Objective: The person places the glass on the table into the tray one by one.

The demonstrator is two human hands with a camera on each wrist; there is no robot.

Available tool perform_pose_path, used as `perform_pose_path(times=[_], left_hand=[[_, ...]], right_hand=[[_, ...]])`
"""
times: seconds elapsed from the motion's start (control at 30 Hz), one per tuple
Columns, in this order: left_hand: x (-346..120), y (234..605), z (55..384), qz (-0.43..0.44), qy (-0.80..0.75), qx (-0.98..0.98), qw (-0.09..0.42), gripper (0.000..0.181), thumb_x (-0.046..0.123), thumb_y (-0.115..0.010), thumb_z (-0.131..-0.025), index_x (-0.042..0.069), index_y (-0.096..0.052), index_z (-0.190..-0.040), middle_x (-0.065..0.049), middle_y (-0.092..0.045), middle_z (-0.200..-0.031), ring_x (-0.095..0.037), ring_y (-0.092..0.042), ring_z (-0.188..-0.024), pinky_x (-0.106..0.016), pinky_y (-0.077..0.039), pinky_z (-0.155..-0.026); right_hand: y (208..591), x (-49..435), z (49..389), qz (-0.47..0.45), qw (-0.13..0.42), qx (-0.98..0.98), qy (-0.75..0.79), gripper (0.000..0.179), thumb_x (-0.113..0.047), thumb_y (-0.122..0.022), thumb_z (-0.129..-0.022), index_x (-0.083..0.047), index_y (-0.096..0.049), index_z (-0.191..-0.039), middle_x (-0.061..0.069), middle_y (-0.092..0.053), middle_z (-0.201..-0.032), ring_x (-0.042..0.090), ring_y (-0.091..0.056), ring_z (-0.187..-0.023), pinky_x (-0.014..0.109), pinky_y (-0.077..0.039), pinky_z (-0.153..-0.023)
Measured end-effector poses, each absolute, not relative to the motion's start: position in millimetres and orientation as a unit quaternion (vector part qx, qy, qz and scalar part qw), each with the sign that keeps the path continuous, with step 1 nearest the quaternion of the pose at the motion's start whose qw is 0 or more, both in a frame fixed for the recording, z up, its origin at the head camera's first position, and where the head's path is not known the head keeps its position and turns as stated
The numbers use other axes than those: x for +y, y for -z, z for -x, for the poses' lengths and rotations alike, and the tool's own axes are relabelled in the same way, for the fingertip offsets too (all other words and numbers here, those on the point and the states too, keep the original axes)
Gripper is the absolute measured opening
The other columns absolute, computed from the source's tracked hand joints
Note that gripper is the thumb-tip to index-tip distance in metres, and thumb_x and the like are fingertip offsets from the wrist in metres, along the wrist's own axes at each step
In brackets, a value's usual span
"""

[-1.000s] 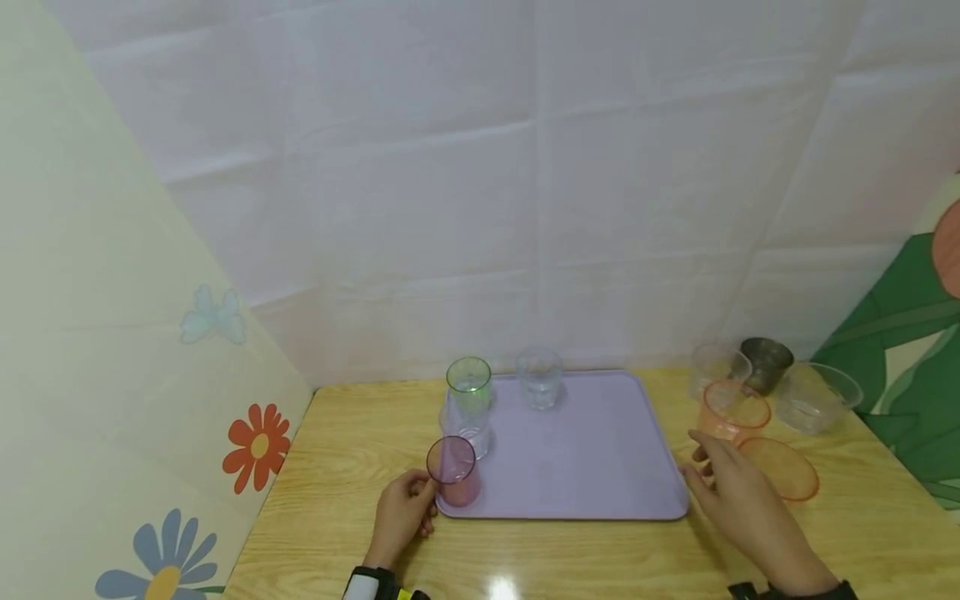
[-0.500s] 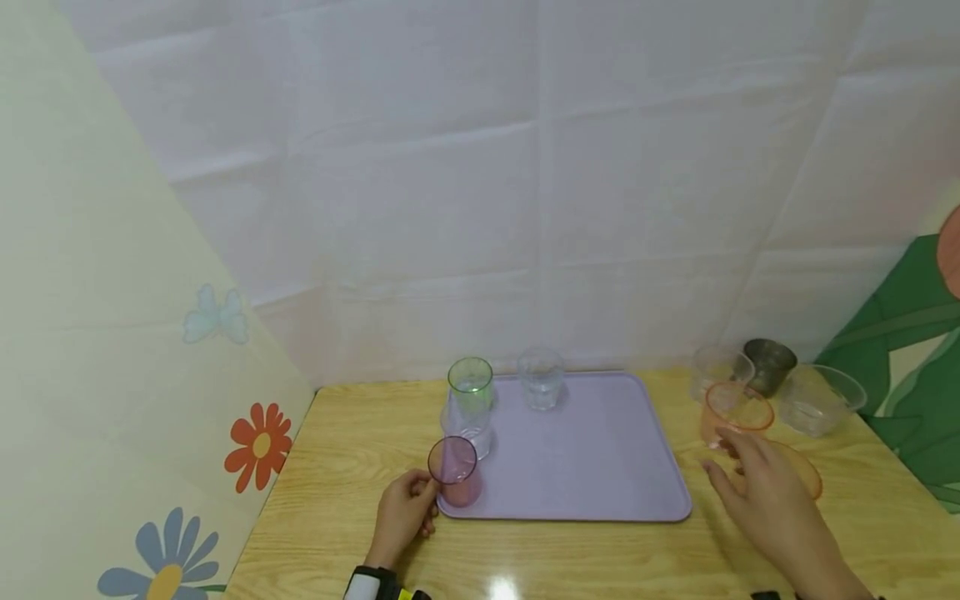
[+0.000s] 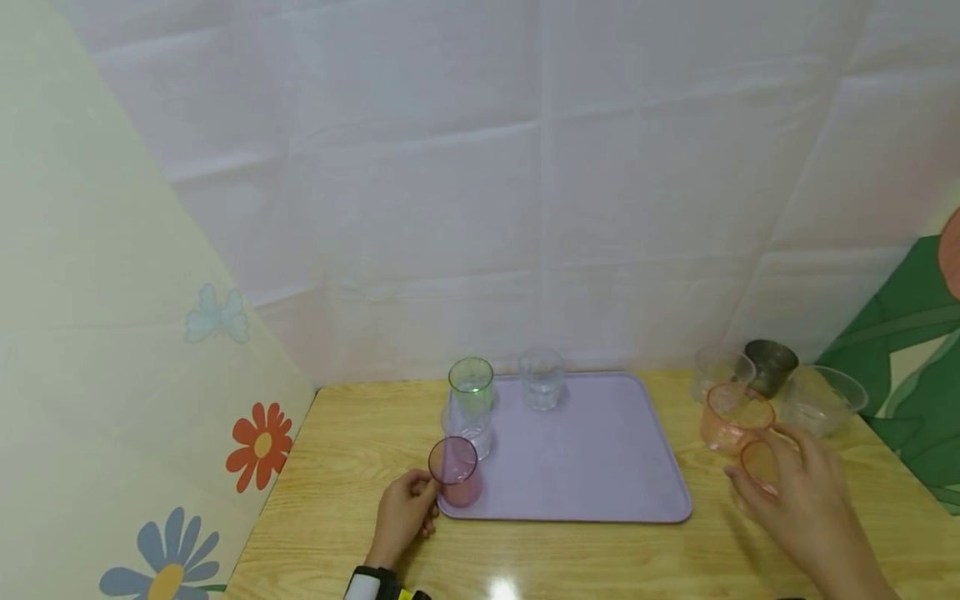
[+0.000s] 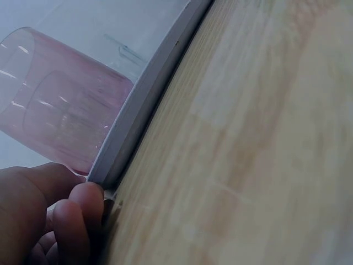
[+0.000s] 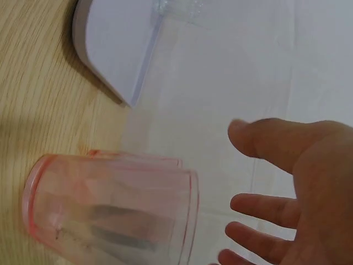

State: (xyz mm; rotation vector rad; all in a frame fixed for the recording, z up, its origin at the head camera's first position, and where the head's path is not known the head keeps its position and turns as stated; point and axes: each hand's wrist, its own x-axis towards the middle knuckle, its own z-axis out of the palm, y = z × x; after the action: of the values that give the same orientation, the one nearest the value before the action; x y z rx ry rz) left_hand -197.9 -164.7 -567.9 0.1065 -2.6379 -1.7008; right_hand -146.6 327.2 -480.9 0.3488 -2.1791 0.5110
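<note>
At the near left corner of the lilac tray (image 3: 570,467), my left hand (image 3: 403,510) grips the rim with bent fingers. Just above those fingers, a purple-pink cup (image 3: 456,487) stands upright on the tray; the left wrist view shows the cup (image 4: 71,105) right beside them. My right hand (image 3: 806,504) reaches over an orange cup (image 3: 757,461), which it partly hides in the head view. In the right wrist view, thumb and fingers (image 5: 265,210) are spread apart, with a gap between them and the orange-tinted cup (image 5: 121,204). A second orange cup (image 3: 723,433) stands just behind.
A green cup (image 3: 471,392) and clear cups (image 3: 542,387) stand along the tray's left and back edges. Beyond the orange cups are a clear cup (image 3: 720,375), a dark metal cup (image 3: 770,367) and a clear bowl (image 3: 821,400). A white sheet (image 3: 480,208) hangs behind the table.
My right hand has moved right, away from the tray's edge and over the nearer orange cup. My left hand has kept its place at the tray corner.
</note>
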Motion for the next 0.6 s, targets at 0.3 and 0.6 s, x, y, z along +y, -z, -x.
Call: perform_pose_path(times=[0.3, 0.6], left_hand=[[-164.3, 567.2, 198.5, -0.036, 0.544, -0.839, 0.001, 0.010, 0.019, -0.063, -0.092, 0.010, -0.065, -0.096, -0.003, -0.061, -0.058, -0.014, -0.053, -0.036, -0.033, -0.051, -0.034], [-165.4, 568.7, 197.4, -0.032, 0.543, -0.839, 0.001, 0.011, 0.020, -0.064, -0.092, 0.010, -0.065, -0.096, -0.003, -0.061, -0.058, -0.015, -0.054, -0.036, -0.033, -0.051, -0.033]], right_hand=[[482.7, 337.7, 137.0, -0.004, 0.290, -0.936, -0.197, 0.096, -0.046, -0.084, -0.062, 0.018, -0.045, -0.122, 0.042, -0.032, -0.136, 0.064, -0.026, -0.119, 0.077, -0.022, -0.093], [491.5, 341.4, 135.9, 0.024, 0.276, -0.926, -0.256, 0.113, -0.043, -0.086, -0.062, 0.021, -0.030, -0.135, 0.046, -0.031, -0.134, 0.064, -0.022, -0.123, 0.076, -0.018, -0.097]])
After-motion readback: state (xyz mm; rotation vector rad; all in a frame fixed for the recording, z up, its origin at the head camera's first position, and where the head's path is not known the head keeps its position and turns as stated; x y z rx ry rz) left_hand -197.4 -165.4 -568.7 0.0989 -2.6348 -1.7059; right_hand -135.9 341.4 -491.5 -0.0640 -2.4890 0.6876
